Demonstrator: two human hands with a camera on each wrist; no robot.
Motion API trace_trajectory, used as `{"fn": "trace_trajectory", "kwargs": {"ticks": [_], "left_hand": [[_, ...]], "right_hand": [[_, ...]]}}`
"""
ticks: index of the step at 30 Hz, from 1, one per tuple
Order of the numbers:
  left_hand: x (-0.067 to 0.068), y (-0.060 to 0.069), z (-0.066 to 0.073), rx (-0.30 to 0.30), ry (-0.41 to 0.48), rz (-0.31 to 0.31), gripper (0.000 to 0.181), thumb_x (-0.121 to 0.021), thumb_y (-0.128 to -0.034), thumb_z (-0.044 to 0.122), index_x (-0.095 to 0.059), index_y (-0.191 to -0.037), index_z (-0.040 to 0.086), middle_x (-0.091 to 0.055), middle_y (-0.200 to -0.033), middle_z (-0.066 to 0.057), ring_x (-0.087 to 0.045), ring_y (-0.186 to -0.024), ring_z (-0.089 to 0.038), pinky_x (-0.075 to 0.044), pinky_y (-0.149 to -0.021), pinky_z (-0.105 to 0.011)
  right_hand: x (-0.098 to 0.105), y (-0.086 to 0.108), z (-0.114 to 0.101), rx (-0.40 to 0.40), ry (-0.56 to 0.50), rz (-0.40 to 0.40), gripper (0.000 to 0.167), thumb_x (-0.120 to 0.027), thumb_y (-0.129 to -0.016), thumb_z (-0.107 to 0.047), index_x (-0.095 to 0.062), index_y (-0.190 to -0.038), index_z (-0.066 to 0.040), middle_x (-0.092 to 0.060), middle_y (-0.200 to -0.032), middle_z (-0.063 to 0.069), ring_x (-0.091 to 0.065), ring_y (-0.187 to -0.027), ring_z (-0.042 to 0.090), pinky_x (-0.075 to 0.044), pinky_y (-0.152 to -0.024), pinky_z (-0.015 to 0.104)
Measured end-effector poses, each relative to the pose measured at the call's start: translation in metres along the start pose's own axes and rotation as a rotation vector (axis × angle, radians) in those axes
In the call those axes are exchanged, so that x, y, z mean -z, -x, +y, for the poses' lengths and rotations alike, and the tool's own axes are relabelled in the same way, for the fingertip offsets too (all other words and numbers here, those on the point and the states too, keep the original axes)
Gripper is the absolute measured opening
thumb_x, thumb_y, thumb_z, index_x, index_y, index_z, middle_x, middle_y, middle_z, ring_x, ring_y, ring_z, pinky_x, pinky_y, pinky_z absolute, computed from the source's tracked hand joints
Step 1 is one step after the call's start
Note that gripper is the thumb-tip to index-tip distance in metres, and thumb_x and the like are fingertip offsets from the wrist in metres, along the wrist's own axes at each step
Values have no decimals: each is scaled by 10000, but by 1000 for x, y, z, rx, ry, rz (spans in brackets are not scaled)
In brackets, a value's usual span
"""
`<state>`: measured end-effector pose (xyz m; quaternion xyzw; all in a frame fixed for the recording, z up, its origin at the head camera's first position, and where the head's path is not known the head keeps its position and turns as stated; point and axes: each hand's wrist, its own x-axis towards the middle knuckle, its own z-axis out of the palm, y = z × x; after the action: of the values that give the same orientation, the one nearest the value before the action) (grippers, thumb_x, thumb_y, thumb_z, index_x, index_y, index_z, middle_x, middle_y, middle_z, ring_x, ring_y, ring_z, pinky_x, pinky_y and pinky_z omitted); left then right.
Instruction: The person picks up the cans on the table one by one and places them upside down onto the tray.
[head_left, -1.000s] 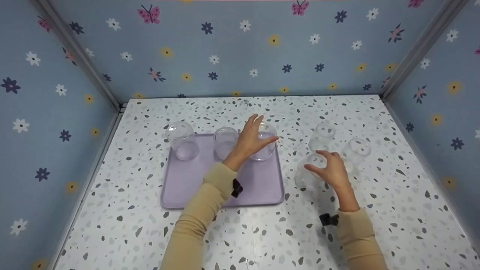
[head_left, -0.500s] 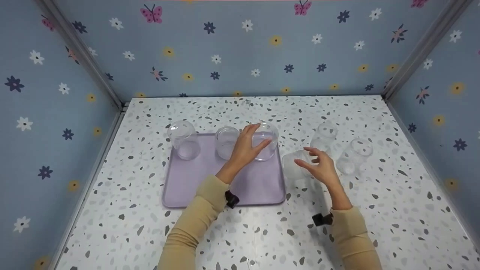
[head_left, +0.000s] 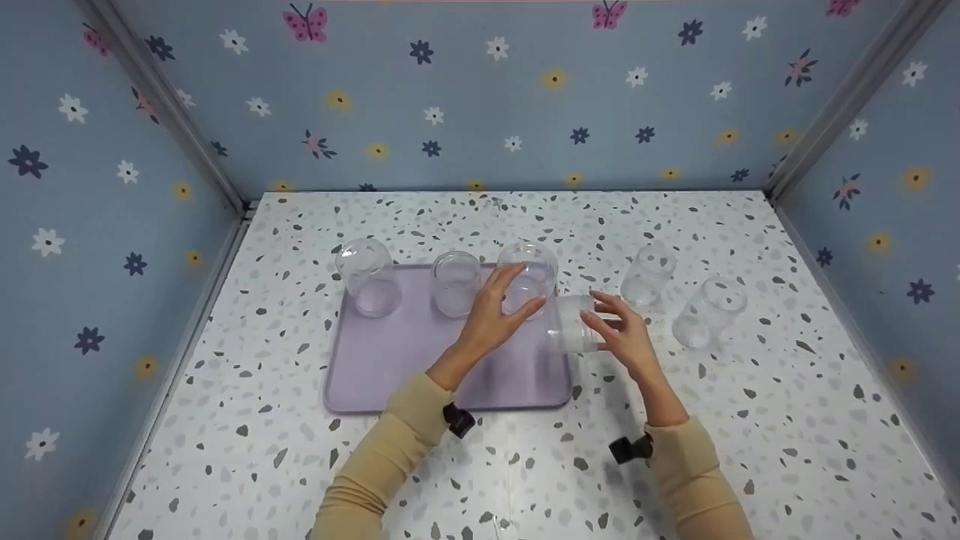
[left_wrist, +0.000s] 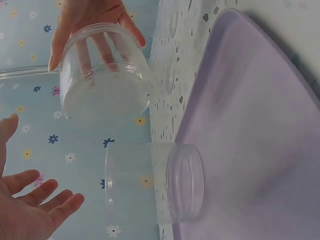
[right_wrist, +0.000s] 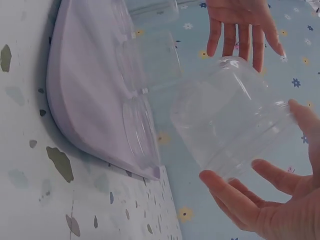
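A right hand (head_left: 628, 341) grips a clear jar (head_left: 573, 330), tilted above the right edge of a lilac tray (head_left: 397, 375), while a left hand (head_left: 491, 315), fingers spread and holding nothing, hovers near it. Three similar jars (head_left: 375, 292) stand along the tray's far side; two more (head_left: 705, 315) stand rightward on the speckled tabletop (head_left: 540, 487).

No text, label, brand, number or sign can be read in any of the views.
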<state>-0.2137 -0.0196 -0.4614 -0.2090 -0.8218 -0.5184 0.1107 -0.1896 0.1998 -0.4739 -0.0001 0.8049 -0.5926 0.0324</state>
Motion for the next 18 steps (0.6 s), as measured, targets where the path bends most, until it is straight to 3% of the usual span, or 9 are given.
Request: {"fn": "trace_trajectory", "kwargs": {"ticks": [8,14,18], "left_hand": [[-4,13,-3,14,64,-92,709,-685,-740,407,-415,-1311,84,-397,-1306,-66,-380,-1182,-187,-421,-847,-377],[-4,22,-5,-7,121,-145,771,-721,-718,360,-347,-1351,127,-362,-1328,-50,-380,-1159,-217,-441,-813,-424],[-5,27,-6,-30,106,-156,820,-745,-698,330,-311,-1368,142,-351,-1336,-66,-388,-1131,-210,-451,-778,-392]], "right_hand": [[-12,4,-2,-21,-187,-34,462,-562,-875,-224,-439,-1297,-83,-455,-1196,178,-498,-1025,291,-511,-672,376],[-19,6,-3,-27,-244,-55,450,-532,-891,-256,-435,-1293,-78,-469,-1190,177,-490,-1057,342,-496,-709,433],[-22,6,-4,-22,-259,-68,447,-523,-893,-270,-437,-1285,-73,-472,-1201,174,-458,-1081,398,-492,-710,448]]}}
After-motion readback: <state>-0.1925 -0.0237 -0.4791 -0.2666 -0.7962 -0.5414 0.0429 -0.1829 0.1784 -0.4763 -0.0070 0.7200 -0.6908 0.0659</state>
